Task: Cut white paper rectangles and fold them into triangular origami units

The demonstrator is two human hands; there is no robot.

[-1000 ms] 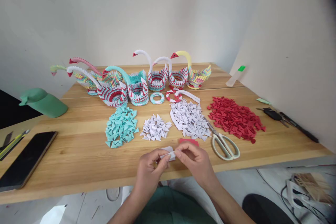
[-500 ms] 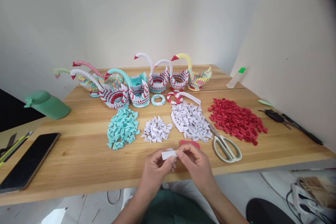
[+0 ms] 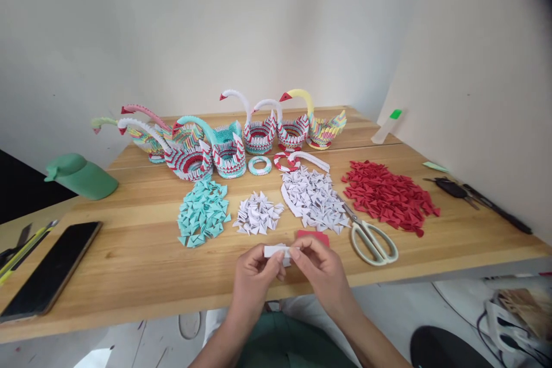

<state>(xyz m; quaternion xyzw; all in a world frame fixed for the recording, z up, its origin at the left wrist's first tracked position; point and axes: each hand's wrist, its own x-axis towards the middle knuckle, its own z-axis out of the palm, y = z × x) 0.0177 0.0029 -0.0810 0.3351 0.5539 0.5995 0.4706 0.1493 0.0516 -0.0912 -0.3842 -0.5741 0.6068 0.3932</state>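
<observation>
A small folded strip of white paper (image 3: 276, 251) is pinched between both hands over the table's front edge. My left hand (image 3: 254, 276) grips its left part, thumb in front and fingers behind. At its right end, my right hand (image 3: 323, 267) closes thumb and fingertips on it. Just behind my right hand lies red paper (image 3: 314, 236), partly hidden by the fingers. Beyond the hands are a small pile of white folded pieces (image 3: 259, 213), a larger white pile (image 3: 314, 198), a turquoise pile (image 3: 203, 213) and a red pile (image 3: 388, 192).
Scissors (image 3: 373, 241) lie right of my hands. Several folded-paper swans (image 3: 228, 155) stand at the back, with a turquoise-white ring (image 3: 260, 165) before them. A phone (image 3: 52, 267) and a green container (image 3: 84, 177) are at left; keys (image 3: 451, 188) lie at right.
The white strip between my hands has turned slightly and lies more level. My hands keep nearly the same place and grip. The camera view has shifted a little.
</observation>
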